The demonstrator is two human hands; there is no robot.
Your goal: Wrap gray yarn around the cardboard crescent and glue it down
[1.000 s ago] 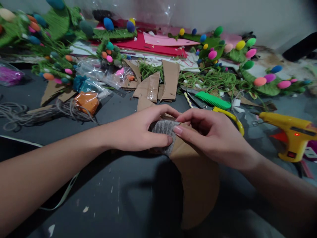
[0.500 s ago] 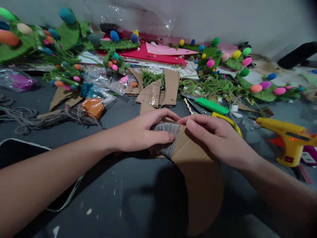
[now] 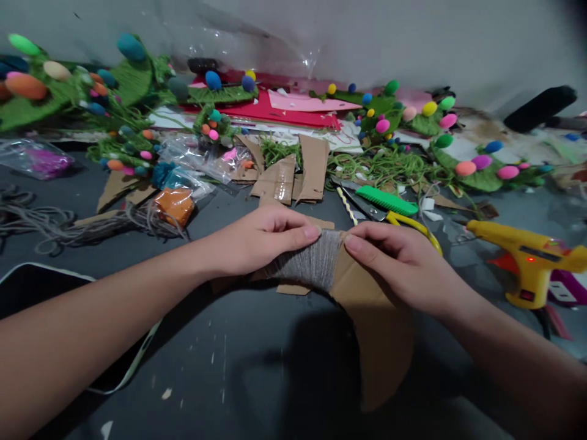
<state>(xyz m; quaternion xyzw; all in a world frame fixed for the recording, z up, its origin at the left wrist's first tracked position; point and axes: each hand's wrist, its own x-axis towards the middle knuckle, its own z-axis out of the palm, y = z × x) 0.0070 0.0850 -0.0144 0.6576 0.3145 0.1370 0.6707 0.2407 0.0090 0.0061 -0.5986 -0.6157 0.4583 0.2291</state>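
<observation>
A curved, crescent-like piece of cardboard is held up over the dark table. Grey yarn is wound closely round its middle and left part; the right part is bare brown. My left hand is closed on the wrapped part, thumb on the near face and fingers behind the top edge. With thumb and fingers, my right hand pinches the top edge of the bare cardboard, right beside the edge of the winding. The fingertips behind the cardboard are partly hidden.
A yellow glue gun with a lit red light stands at right. Yellow-handled scissors and a green comb lie behind my right hand. Grey yarn strands and a dark tray-like object are at left. Green leaves with coloured pompoms line the back.
My left hand has slid left and its thumb has lifted higher, baring more of the grey winding. The cardboard has turned slightly, its lower tip rising. My right hand keeps its pinch.
</observation>
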